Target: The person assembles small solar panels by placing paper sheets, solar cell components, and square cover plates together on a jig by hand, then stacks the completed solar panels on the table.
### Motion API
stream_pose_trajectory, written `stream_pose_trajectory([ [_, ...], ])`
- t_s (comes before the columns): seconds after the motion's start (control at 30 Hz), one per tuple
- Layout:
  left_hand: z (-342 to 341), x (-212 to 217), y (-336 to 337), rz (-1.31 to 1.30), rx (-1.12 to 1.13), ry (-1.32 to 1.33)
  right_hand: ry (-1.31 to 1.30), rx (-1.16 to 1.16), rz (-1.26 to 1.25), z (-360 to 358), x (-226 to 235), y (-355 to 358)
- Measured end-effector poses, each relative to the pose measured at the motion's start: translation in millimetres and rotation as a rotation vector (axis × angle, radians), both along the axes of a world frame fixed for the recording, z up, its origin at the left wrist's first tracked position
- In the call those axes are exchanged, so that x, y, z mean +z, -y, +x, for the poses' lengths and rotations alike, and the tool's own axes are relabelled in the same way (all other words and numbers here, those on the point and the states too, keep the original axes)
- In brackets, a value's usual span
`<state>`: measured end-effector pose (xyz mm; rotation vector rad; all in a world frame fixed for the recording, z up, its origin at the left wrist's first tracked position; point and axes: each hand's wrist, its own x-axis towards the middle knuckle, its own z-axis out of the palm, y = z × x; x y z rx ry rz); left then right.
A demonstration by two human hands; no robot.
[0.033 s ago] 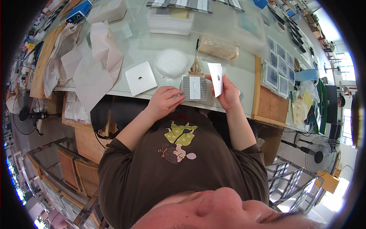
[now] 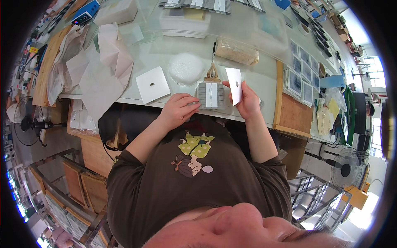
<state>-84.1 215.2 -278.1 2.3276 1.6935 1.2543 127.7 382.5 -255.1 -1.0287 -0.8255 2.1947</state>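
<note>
Fingers of the left hand (image 2: 178, 108) are curled down, with the tips pressing on the left edge of the grey ribbed solar cell (image 2: 211, 95). The cell lies flat at the near edge of the glass-topped bench (image 2: 264, 78), directly in front of the person; two pale strips run down its middle. To its left, a white square sheet with a centre hole (image 2: 152, 84) lies flat on the bench, apart from the cell and untouched. Beyond the cell sits a round white foam pad (image 2: 187, 68).

To the right, the right hand (image 2: 247, 101) pinches a second white holed sheet (image 2: 234, 85) between thumb and fingers, holding it upright just beside the cell's right edge.

Judgement: the cell is positioned and steadied. The held sheet is not yet laid on it, and the other sheet remains unused.
</note>
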Motion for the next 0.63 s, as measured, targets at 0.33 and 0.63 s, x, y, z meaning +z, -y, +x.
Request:
stream_pose_trajectory([
  [0.33,1.5,14.1,4.7,-0.040,-0.060,0.272,0.108,-0.058,0.069,1.2,14.1,14.1],
  [0.63,1.9,20.3,-24.4,-0.749,0.153,1.006,0.544,0.209,0.516,-7.7,2.4,31.6],
])
